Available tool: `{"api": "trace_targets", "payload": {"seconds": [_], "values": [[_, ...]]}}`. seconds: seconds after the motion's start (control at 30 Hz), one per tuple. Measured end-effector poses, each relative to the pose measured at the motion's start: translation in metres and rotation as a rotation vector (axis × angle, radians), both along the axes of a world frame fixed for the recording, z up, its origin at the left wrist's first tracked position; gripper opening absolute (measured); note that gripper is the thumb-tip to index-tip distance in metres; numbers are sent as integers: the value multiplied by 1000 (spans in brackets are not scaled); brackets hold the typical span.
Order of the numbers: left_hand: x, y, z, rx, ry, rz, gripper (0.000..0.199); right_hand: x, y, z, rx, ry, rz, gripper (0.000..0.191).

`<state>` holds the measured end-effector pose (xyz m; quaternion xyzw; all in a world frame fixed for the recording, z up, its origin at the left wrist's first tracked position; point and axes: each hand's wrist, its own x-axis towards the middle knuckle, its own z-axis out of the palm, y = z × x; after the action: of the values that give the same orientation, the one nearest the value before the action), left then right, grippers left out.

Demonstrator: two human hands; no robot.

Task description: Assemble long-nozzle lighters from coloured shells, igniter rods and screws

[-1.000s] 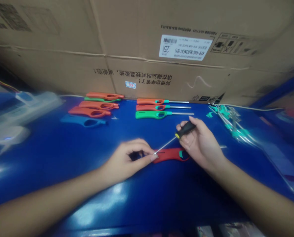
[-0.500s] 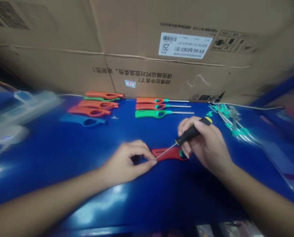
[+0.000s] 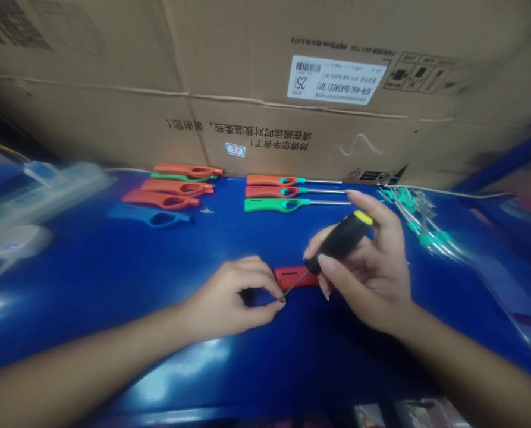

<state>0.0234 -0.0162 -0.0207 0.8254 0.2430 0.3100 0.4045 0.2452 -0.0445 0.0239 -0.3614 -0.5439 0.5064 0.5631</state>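
The left hand (image 3: 229,294) closes thumb and forefinger at the tip of the screwdriver (image 3: 342,239), seemingly to steady it, any pinched part being indistinct, while the right hand (image 3: 387,270) grips its handle, slanting the shaft beside the red lighter body (image 3: 292,277) on the blue tabletop (image 3: 229,238).

The glossy blue bench (image 3: 229,362) lay before a brown cardboard box (image 3: 229,71). On it, the white plastic power strip (image 3: 80,185) lay far left, then orange, green and blue plastic lighter handles (image 3: 147,197), then three orange, red and green lighters (image 3: 263,192) with metal tubes. Teal-fitted metal tubes (image 3: 419,220) lay far right. A red plastic lighter body (image 3: 294,276) lay nearer, mid-bench.
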Motion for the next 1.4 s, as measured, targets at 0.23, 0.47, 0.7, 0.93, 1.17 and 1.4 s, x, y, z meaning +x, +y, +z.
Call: {"api": "trace_targets", "payload": {"seconds": [0.23, 0.47, 0.7, 0.93, 1.17, 1.4], "values": [[-2, 1, -3, 73, 20, 98, 28, -3, -4, -2, 196, -63, -210, 69], [-2, 2, -6, 91, 140, 94, 46, -3, -3, -7, 231, -94, -196, 67], [-2, 2, -6, 92, 176, 87, 42, 0, -2, -6, 339, -176, -137, 68], [-1, 1, -5, 93, 183, 86, 39, -3, 0, -3, 310, -138, -179, 64], [-1, 2, -5, 108, 199, 78, 37, -1, 3, -5, 536, -294, -79, 71], [-1, 2, -3, 93, 200, 67, 37, 1, 10, -8, 780, -437, -19, 77]]}}
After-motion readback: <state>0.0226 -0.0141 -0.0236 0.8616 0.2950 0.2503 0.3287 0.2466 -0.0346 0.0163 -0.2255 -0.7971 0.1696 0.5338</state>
